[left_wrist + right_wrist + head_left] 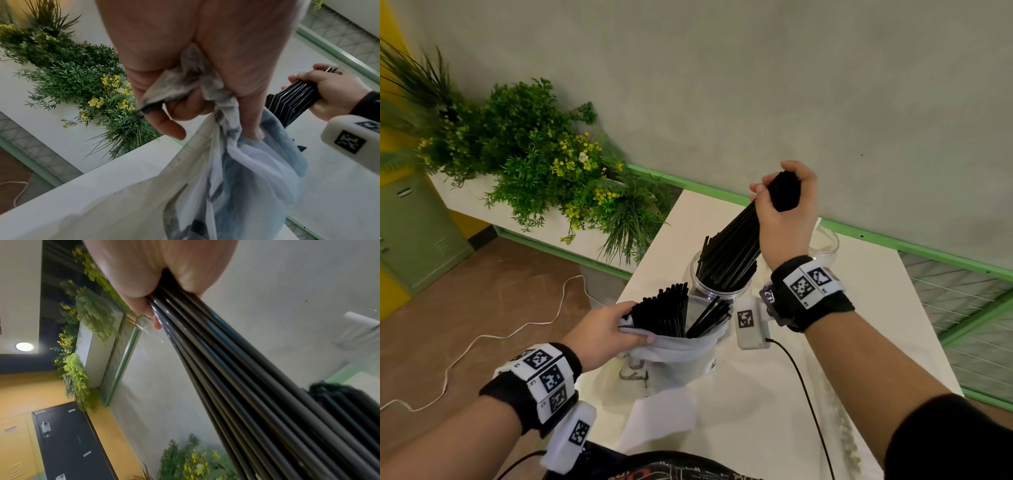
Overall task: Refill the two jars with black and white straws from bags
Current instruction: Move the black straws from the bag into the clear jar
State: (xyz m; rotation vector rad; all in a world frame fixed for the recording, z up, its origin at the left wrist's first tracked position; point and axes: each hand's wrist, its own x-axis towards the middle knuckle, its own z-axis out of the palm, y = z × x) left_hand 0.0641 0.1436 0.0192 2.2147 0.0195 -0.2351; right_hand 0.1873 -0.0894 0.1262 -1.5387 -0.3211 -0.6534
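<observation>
My right hand grips a thick bundle of black straws by its top end, tilted, with the lower ends inside a clear jar on the white table. In the right wrist view the bundle of black straws fills the frame under my fingers. My left hand clutches the rim of a pale translucent bag in which more black straws stand. In the left wrist view my fingers bunch the bag. A second clear jar stands behind my right wrist.
A white planter with green plants and yellow flowers stands left of the table. A white cable lies on the brown floor. A green rail runs along the wall behind the table. A white sheet lies under the bag.
</observation>
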